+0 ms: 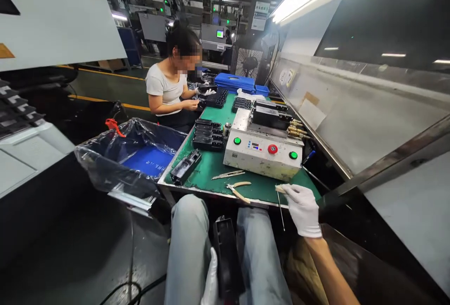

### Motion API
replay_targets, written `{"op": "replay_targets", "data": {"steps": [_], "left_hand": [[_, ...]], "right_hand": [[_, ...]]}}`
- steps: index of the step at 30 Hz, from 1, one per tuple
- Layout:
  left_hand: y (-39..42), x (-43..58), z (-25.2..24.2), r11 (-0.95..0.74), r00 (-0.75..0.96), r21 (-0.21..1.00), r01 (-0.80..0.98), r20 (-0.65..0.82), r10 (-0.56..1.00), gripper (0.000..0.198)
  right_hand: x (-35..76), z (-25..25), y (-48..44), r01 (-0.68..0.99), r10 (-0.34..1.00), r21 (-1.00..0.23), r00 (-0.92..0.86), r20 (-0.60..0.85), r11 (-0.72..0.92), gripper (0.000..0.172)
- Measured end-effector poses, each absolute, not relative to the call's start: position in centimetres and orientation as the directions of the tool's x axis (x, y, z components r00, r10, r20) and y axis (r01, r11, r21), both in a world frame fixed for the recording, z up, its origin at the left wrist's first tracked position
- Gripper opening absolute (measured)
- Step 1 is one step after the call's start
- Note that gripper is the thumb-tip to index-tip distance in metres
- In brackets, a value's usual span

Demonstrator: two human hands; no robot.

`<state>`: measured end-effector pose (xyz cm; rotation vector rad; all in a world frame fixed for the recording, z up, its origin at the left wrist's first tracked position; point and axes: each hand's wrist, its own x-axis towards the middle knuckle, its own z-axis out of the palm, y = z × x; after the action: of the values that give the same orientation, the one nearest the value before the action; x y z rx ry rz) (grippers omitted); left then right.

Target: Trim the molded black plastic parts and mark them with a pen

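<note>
A long black plastic housing (228, 253) stands between my thighs. At its left side is my left hand (211, 279), in a white glove; the part that shows lies along the housing and seems to grip it, though most of the fingers are hidden. Over the front right table edge, my right hand (304, 206), also gloved, is closed on a thin metal rod tool (281, 211) whose tip points down. A pale piece at the fingertips looks like its handle. Cutting pliers (241, 191) with cream handles and tweezers (228, 174) lie on the green table (197, 178).
A white machine (262, 155) with green and red buttons stands on the table. Several black housings (208, 135) lie left of it, another (185, 167) near the corner. A plastic-lined bin (147, 157) adjoins the table's left edge. A co-worker (170, 89) sits beyond, handling black parts.
</note>
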<state>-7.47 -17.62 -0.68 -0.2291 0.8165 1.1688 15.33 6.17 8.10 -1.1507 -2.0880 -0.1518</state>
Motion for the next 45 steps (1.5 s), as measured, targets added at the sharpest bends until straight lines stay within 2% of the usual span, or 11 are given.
{"op": "replay_targets", "data": {"steps": [3, 6, 11, 14, 19, 21, 23, 25, 32, 38, 45], "left_hand": [[-18.2, -6.8, -0.7, 0.346, 0.209, 0.126, -0.93, -0.593, 0.777, 0.064], [-18.8, -7.2, 1.2, 0.24, 0.201, 0.044, -0.97, -0.418, 0.886, 0.061], [-18.7, -8.8, 5.3, 0.171, 0.112, 0.177, -0.969, -0.302, 0.947, 0.069], [-18.5, -9.4, 6.6, 0.135, 0.057, 0.259, -0.956, -0.288, 0.956, 0.07], [-19.2, -9.9, 7.7, 0.143, -0.018, 0.379, -0.914, -0.39, 0.921, 0.073], [-19.6, -9.9, 8.4, 0.12, -0.231, 0.609, -0.784, -0.466, 0.854, 0.065], [-19.8, -10.0, 9.3, 0.096, -0.489, 0.852, -0.514, -0.383, 0.784, 0.057], [-19.8, -10.1, 9.9, 0.082, -0.595, 0.947, -0.311, -0.261, 0.76, 0.058], [-19.3, -10.7, 9.8, 0.158, -0.586, 0.96, -0.231, -0.267, 0.765, 0.06], [-13.6, -16.9, 13.3, 0.223, -0.665, 0.958, 0.179, -0.049, 0.745, 0.07], [-7.0, -23.0, 21.0, 0.266, -0.618, 0.695, 0.668, 0.318, 0.719, 0.059]], "right_hand": [[18.1, 3.6, 6.8, 0.854, 0.77, -0.163, -0.342, 0.538, 0.493, 0.036], [18.8, 3.1, 6.8, 0.855, 0.818, -0.136, -0.415, 0.399, 0.5, 0.045], [14.0, 6.2, 6.5, 0.774, 0.789, -0.252, -0.458, 0.41, 0.58, 0.032], [7.5, 7.8, 7.0, 0.661, 0.721, -0.298, -0.579, 0.381, 0.689, 0.031], [-3.0, 9.0, 9.3, 0.598, 0.597, -0.02, -0.796, 0.101, 0.801, 0.042], [-5.5, 9.0, 10.2, 0.586, 0.59, 0.083, -0.806, -0.036, 0.806, 0.041], [-6.8, 9.0, 10.7, 0.583, 0.596, 0.128, -0.797, -0.102, 0.802, 0.032], [-7.3, 9.1, 11.0, 0.581, 0.595, 0.138, -0.796, -0.109, 0.802, 0.028], [-7.3, 9.7, 11.5, 0.557, 0.574, 0.145, -0.809, -0.127, 0.818, 0.03], [-7.7, 10.5, 11.7, 0.49, 0.51, 0.152, -0.846, -0.152, 0.858, 0.026], [-7.0, 10.9, 13.7, 0.123, 0.148, 0.134, -0.968, -0.2, 0.983, 0.021]]}}
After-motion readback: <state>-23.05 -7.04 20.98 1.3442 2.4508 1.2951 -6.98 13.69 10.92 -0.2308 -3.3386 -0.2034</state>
